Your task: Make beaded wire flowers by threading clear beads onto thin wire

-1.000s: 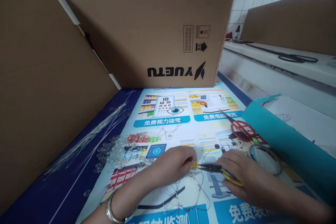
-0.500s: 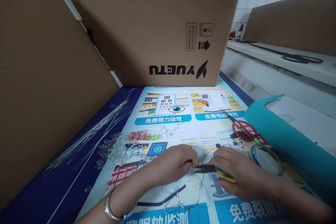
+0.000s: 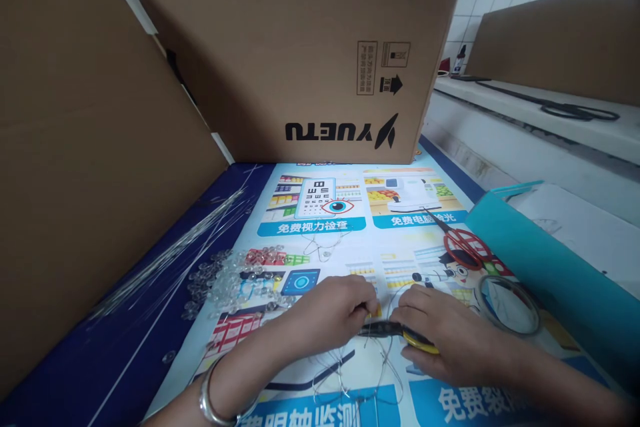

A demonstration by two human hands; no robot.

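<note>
My right hand [image 3: 443, 337] is closed round yellow-handled pliers [image 3: 400, 333], whose dark jaws point left toward my left hand. My left hand [image 3: 333, 317], a metal bangle on its wrist, pinches thin bent wire [image 3: 360, 373] at the plier tips. Loops of this wire spread over the printed poster [image 3: 325, 227] just below both hands.
A heap of clear beads [image 3: 230, 280] and a bundle of straight wires [image 3: 170, 257] lie to the left. Red scissors [image 3: 463, 243], a tape roll [image 3: 507, 303] and a teal folder [image 3: 545, 273] sit to the right. Cardboard boxes [image 3: 300, 47] wall the back and left.
Both hands have drawn closer together, the pliers sliding left toward the left hand's pinch. The view has shifted slightly forward.
</note>
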